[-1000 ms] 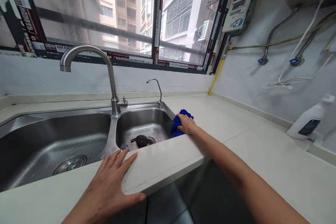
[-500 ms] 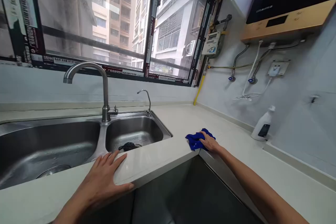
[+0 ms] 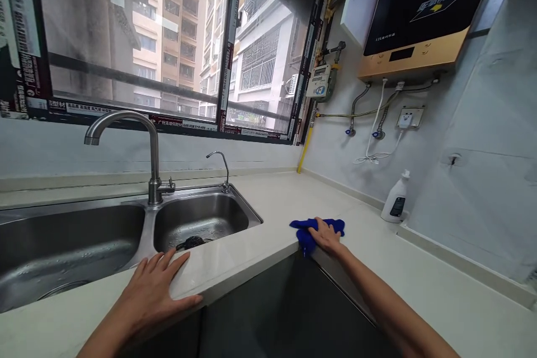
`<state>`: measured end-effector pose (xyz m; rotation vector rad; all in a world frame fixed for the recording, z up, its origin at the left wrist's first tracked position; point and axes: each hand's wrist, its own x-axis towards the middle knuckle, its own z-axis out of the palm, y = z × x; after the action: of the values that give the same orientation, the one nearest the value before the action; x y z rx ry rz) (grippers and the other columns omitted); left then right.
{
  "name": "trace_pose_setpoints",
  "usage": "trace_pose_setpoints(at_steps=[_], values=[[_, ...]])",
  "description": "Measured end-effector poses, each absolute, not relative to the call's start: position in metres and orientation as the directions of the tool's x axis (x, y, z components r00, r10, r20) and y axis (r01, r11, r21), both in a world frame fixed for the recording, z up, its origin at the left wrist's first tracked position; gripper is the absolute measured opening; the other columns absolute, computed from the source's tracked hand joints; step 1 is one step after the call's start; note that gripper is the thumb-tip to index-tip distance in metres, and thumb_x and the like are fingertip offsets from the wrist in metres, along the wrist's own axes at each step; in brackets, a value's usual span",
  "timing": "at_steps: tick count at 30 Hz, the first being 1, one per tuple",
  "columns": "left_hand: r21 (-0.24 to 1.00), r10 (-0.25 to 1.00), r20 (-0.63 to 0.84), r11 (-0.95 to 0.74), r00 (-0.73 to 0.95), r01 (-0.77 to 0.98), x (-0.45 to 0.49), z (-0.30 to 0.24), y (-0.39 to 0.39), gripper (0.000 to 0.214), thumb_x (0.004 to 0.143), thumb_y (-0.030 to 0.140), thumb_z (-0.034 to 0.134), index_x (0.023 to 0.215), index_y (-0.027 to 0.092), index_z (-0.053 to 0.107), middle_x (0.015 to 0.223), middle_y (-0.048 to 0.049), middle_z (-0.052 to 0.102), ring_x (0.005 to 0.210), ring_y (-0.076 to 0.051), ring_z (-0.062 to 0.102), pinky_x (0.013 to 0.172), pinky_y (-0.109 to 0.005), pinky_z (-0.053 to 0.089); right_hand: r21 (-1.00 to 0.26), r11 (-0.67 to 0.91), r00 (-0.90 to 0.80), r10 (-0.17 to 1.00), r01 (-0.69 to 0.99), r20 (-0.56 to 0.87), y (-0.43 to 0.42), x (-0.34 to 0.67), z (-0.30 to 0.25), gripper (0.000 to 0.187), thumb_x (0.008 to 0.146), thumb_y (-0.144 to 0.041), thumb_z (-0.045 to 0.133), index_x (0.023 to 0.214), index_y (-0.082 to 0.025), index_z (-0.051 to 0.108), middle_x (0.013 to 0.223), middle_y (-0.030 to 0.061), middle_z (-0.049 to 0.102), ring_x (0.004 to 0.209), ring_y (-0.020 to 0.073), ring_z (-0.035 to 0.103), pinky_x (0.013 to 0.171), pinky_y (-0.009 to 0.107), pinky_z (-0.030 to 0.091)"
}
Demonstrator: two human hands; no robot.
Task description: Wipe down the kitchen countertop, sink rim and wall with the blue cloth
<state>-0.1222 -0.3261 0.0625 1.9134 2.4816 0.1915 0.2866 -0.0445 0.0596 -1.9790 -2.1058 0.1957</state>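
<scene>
My left hand (image 3: 153, 290) lies with fingers spread on the white countertop (image 3: 247, 254), in front of the sink, its thumb along the front edge. At the inner corner of the counter, my right hand (image 3: 326, 235) presses on a crumpled blue cloth (image 3: 306, 239), its fingers partly bent over the fabric. Part of the cloth hangs over the counter's edge. A black object (image 3: 193, 242), its kind unclear, lies in the small sink basin (image 3: 222, 215).
Left of the corner is a double steel sink with a large faucet (image 3: 154, 156) and a thin tap (image 3: 226, 170). A white bottle (image 3: 394, 198) stands against the right wall. Above hang a water heater (image 3: 415, 56) and a gas meter (image 3: 321, 83). Dark cabinet fronts (image 3: 260, 313) lie below.
The view has turned slightly right. The blue cloth has changed shape under my right hand, spreading further right and hanging lower over the edge. My left hand stays on the counter.
</scene>
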Motion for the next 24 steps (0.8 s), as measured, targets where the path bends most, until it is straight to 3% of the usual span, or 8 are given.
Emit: trace_pose_setpoints(at_steps=[7,14,18,24], values=[[0.047,0.968,0.058,0.242,-0.244,0.969,-0.130,0.058,-0.323,0.108,0.075,0.087,0.049,0.160,0.021,0.034,0.167,-0.0133,0.030,0.154,-0.041,0.026,0.128,-0.057,0.021,-0.286,0.324,-0.312,0.946,0.902,0.090,-0.081,0.189,0.074,0.075,0.096,-0.058,0.048,0.160,-0.023,0.034,0.165,0.0147,0.039,0.154,0.0451,0.027,0.121,0.068,0.017],[0.065,0.970,0.063,0.229,-0.233,0.971,-0.143,0.049,-0.317,0.109,0.075,0.090,0.047,0.160,0.023,0.033,0.168,-0.0123,0.029,0.154,-0.041,0.027,0.127,-0.058,0.024,-0.341,0.563,-0.560,0.820,0.753,0.117,-0.107,0.170,0.072,0.068,0.097,-0.053,0.051,0.159,-0.031,0.036,0.166,0.0069,0.040,0.156,0.0407,0.026,0.124,0.067,0.015],[0.091,0.967,0.150,0.192,-0.204,0.977,-0.144,0.051,-0.318,0.097,0.082,0.080,0.050,0.157,0.020,0.040,0.163,-0.0158,0.036,0.150,-0.043,0.035,0.125,-0.060,0.027,-0.315,0.530,-0.534,0.842,0.788,0.081,-0.106,0.190,0.079,0.066,0.099,-0.051,0.046,0.160,-0.029,0.035,0.166,0.0057,0.041,0.155,0.0378,0.029,0.125,0.061,0.020],[0.026,0.969,0.127,0.209,-0.211,0.978,-0.145,0.053,-0.315,0.097,0.081,0.080,0.046,0.157,0.019,0.041,0.162,-0.0153,0.038,0.151,-0.040,0.035,0.126,-0.058,0.027,-0.301,0.390,-0.384,0.920,0.870,0.080,-0.087,0.254,0.088,0.063,0.100,-0.048,0.045,0.158,-0.024,0.040,0.161,0.0112,0.048,0.151,0.0387,0.037,0.120,0.060,0.028]])
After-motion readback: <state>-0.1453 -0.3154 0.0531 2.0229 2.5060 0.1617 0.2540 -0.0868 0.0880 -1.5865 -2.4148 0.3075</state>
